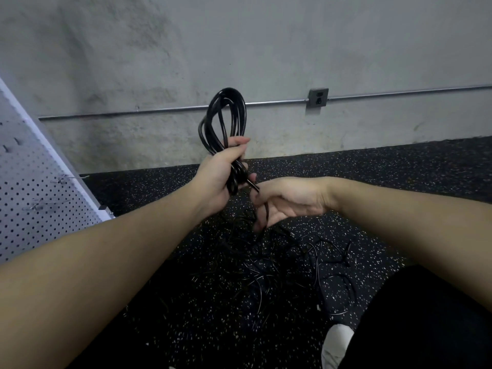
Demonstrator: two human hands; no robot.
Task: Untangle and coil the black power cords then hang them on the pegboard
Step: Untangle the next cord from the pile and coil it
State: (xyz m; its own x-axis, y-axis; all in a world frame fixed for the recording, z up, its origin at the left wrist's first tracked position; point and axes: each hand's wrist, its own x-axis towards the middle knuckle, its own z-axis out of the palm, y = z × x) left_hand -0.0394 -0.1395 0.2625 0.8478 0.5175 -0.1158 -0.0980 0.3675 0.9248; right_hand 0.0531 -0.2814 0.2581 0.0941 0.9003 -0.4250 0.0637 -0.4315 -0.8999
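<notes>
A black cord is being looped into a bundle above the floor.

The coil [225,121] is gripped by the left hand [221,179], with fingers curled tight round its smooth, shiny loops. The loose end [262,206] is held in the right hand [287,201], whose fingers are bent loosely round it. If the grip is let go, the springy loops could be dropped onto the tangled cords [279,262] on the speckled rubber floor [372,166] and get knotted again. The holed white pegboard [34,187] is seen at the left, with metal hooks.
</notes>
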